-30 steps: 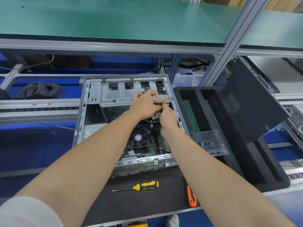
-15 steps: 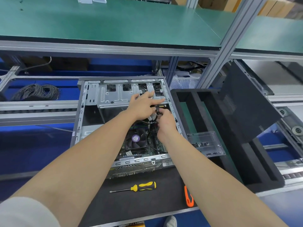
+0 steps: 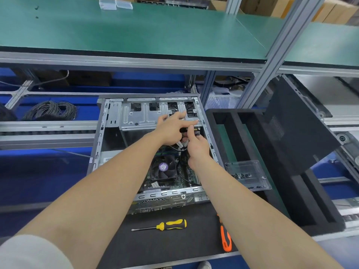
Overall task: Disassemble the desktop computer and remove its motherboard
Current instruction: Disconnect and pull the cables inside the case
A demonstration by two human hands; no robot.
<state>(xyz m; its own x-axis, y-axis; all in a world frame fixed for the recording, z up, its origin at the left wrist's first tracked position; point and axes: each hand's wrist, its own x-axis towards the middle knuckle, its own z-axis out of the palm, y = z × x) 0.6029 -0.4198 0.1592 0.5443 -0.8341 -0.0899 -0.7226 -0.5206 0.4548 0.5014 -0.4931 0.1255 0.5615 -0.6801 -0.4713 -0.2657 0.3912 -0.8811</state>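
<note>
Pinched between thumb and curled fingers of the right hand (image 3: 196, 148) is a small black plug (image 3: 195, 131) with a touch of yellow, held just under the edge of the drive cage (image 3: 143, 117); whether it sits in a socket is hidden. The left hand (image 3: 172, 129) lies with straight, spread fingers on that cage's near rim, holding nothing that shows. Both work inside the computer case (image 3: 99, 140), which lies open on its side on a black foam mat (image 3: 174, 247), its long axis running away from the person: perforated rear panel nearest, drive cage at the far end. The case is bare grey sheet steel with stamped slots and ribs. The motherboard (image 3: 186, 175) lies flat on the case floor in the near half, green and crowded, carrying a square black cooler fan (image 3: 164, 167) with a round purple label at its hub; thin black cables (image 3: 182, 160) curl beside it. On the mat before the case lie a yellow-and-black screwdriver (image 3: 171, 225), shaft pointing left, and an orange-and-black handled tool (image 3: 225, 239), partly under the right forearm. To the right a black foam tray (image 3: 219, 113) with long slots holds a clear plastic box (image 3: 248, 171) with small dark screws in it, and a black side panel (image 3: 299, 129) leans tilted over the tray; a coil of dark wire (image 3: 50, 111) rests off to the left, well apart from the case
</note>
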